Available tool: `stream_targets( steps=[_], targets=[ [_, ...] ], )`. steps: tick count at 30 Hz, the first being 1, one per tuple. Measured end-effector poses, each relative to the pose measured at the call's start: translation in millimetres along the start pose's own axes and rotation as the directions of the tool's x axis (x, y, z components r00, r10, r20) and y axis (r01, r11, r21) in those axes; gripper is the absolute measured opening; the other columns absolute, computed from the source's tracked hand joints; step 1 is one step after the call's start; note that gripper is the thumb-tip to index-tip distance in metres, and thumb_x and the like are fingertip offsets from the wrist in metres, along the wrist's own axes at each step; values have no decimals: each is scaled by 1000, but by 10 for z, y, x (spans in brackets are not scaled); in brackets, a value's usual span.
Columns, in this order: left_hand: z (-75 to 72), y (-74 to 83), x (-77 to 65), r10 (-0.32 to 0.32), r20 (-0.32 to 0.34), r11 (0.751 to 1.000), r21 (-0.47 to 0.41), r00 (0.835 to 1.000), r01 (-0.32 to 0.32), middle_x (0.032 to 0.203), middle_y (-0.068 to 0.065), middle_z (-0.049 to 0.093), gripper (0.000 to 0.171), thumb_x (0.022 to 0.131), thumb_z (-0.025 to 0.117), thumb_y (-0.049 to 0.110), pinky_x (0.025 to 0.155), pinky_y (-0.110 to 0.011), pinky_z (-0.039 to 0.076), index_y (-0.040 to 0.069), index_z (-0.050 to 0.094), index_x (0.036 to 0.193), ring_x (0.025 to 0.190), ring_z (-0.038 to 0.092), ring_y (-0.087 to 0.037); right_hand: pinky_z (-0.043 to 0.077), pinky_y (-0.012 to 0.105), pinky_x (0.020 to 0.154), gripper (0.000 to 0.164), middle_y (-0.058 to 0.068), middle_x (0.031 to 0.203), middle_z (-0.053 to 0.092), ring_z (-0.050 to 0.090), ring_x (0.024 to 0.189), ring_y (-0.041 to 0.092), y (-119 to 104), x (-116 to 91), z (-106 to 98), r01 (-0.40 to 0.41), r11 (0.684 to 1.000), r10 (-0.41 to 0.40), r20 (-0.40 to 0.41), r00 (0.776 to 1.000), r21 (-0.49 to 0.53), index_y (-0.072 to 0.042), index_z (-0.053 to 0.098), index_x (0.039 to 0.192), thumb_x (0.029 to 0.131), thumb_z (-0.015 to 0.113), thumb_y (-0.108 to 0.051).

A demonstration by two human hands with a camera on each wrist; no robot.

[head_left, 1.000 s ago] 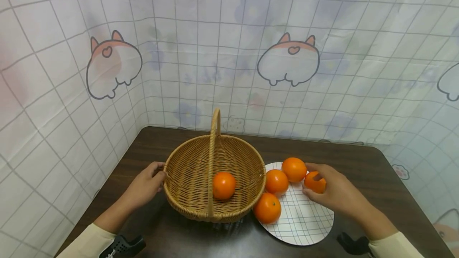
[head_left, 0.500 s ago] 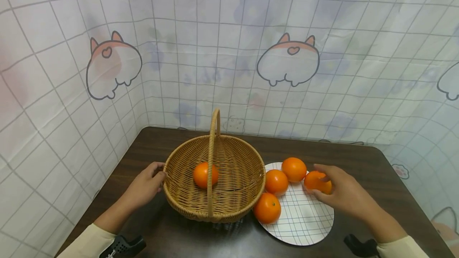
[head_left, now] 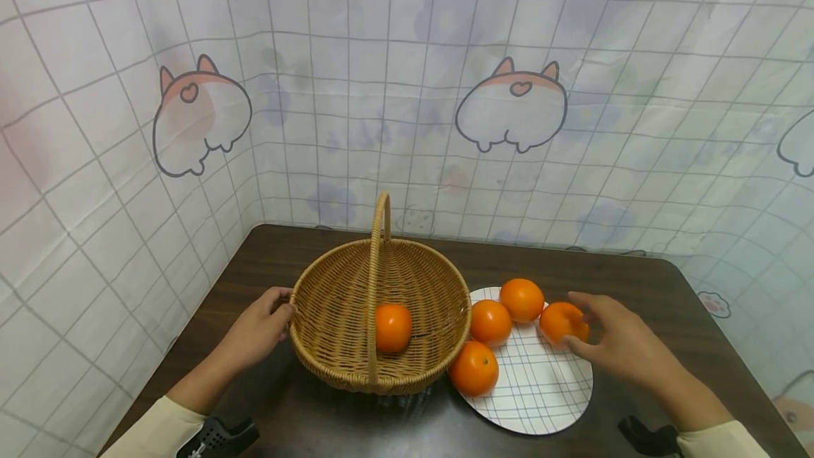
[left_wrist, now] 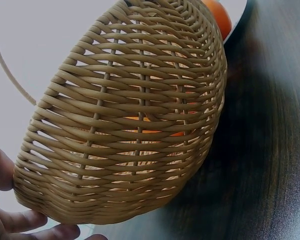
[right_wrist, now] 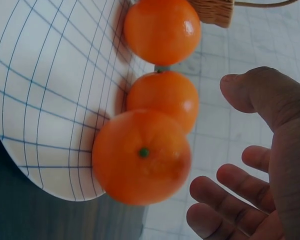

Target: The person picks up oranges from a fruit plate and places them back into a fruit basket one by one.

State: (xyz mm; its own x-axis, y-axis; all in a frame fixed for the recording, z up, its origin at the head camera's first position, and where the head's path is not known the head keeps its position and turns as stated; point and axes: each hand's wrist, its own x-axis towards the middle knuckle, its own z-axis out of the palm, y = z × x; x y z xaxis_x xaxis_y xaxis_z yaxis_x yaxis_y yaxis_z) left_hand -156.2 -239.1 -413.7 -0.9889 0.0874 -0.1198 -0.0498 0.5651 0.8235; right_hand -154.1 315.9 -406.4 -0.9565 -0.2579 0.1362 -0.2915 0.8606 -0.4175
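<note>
My left hand (head_left: 254, 327) grips the left rim of a round wicker basket (head_left: 327, 316) with a tall hoop handle. One orange (head_left: 393, 329) lies inside, right of the handle in the head view. To the right, a white plate (head_left: 540, 398) with a blue grid carries several oranges along its left and back edges. Beside the rightmost orange (head_left: 562, 324), my right hand (head_left: 626, 345) is spread with thumb and fingers apart, holding nothing. The right wrist view shows that orange (right_wrist: 140, 160) with its green stem spot, apart from the fingertips.
The dark wooden table (head_left: 305, 423) runs up to a white grid-patterned cloth (head_left: 420, 126) behind and at both sides. Another orange (head_left: 473, 369) sits at the plate's left edge, close against the basket. The basket's handle (head_left: 375, 288) arches high over its middle.
The orange in the basket rolled left, then back to the right. My right hand has drawn off rightward from the rightmost orange on the plate. My left hand stays at the rim.
</note>
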Motion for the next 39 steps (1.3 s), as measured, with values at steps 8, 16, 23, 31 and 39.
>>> stream_targets(
  steps=[8,16,23,31,39],
  targets=[
    [-12,6,6,-1,-1,1000,6,1000,1,128,-18,59,50,109,43,29,80,-39,53,-2,40,149,101,61,-25,51,61,86,82,22,130,61,63,108,40,81,-2,8,-32,999,32,3,999,2,0,51,145,85,83,-45],
    [-14,14,1,2,-2,1000,6,1000,-2,130,-20,58,50,109,43,28,82,-41,54,-2,40,149,105,62,-26,48,65,89,81,24,130,60,61,112,44,170,10,65,-34,999,34,3,999,-5,3,52,143,84,84,-43],
    [1,8,-4,2,-2,1000,-15,1000,-2,132,-21,57,50,109,43,28,86,-43,56,-3,40,149,109,62,-28,47,66,90,85,27,137,54,59,115,45,256,-6,129,-45,999,44,23,999,12,4,49,145,85,83,-45],
    [6,-4,-4,-5,-2,1000,-20,1000,5,134,-22,56,50,109,43,28,86,-43,56,-2,40,149,111,62,-30,48,65,89,86,28,138,52,61,114,44,310,6,206,-55,998,55,9,998,6,4,50,144,84,84,-46],
    [7,-17,-10,0,-6,1000,-10,1000,0,134,-22,56,50,110,43,28,84,-42,55,-3,40,149,108,63,-28,48,65,89,89,29,140,50,60,115,45,332,31,257,-64,998,64,16,998,-2,4,48,146,84,82,-50]
  ],
)
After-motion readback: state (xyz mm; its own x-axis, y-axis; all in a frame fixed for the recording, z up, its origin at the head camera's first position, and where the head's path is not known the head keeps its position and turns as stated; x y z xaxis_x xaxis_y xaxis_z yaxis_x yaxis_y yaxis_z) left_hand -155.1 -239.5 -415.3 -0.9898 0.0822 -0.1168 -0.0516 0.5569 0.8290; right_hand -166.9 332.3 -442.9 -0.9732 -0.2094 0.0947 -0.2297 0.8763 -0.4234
